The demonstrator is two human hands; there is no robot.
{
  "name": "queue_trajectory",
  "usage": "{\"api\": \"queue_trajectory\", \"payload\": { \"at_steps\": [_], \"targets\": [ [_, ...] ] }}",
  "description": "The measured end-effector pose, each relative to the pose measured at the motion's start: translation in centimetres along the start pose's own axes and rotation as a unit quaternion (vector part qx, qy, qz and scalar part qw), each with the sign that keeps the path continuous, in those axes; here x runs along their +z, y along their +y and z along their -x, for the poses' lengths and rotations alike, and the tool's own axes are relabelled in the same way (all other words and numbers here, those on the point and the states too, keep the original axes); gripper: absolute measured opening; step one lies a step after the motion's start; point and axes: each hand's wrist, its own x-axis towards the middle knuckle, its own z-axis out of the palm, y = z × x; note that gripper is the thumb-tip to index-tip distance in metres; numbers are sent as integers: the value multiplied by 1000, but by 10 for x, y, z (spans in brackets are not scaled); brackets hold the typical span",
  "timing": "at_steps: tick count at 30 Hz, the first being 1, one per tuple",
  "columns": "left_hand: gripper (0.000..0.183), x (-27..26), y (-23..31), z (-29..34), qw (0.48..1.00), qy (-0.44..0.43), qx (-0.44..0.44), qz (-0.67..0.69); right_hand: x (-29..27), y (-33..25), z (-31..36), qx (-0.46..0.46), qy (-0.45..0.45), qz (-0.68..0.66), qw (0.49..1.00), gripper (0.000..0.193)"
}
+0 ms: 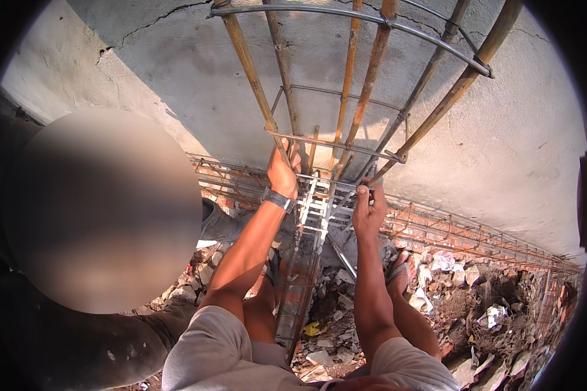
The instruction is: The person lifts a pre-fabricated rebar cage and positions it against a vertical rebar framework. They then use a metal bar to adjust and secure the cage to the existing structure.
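An upright cage of rusty steel bars, tied with rings, rises in front of me against the wall. My left hand (pixel 284 174) is wrapped around the foot of its left rebar (pixel 248 64), fingers closed. A dark watch strap circles that wrist. At the foot of the right rebar (pixel 445 108), my right hand (pixel 369 203) is closed, thumb and fingers pinching near the bar's lower end. A thin grey stirrup (pixel 327 180) spans between both hands; its ends are partly hidden by my fingers. Just above them a rusty stirrup (pixel 336 144) crosses the bars.
Horizontal rebar cages (pixel 463 238) run along the wall's base on both sides, and another (pixel 299 287) comes toward me between my feet. Broken brick and rubble (pixel 492 293) cover the ground. A person in dark clothing (pixel 78 345) is close at left. Behind stands a cracked grey wall (pixel 176 58).
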Motion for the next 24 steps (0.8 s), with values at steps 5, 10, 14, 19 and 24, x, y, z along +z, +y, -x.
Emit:
{"api": "queue_trajectory", "payload": {
  "at_steps": [5, 10, 14, 19, 24],
  "targets": [
    [39, -1, 6, 3, 1000, 6, -10, 2, 0, -6, 2, 32, -15, -47, 998, 31],
    [41, 14, 28, 13, 1000, 10, 8, 12, -1, -15, -9, 18, -6, -65, 998, 24],
    [44, 30, 56, 17, 998, -56, -9, -34, -4, -38, -23, -2, 16, -78, 997, 24],
    [47, 45, 33, 13, 996, -76, 7, -37, -18, -36, -19, -44, 64, -47, 996, 19],
    [55, 37, 30, 10, 997, -50, -22, -58, -24, -37, -17, -17, 35, -34, 999, 32]
  ]
}}
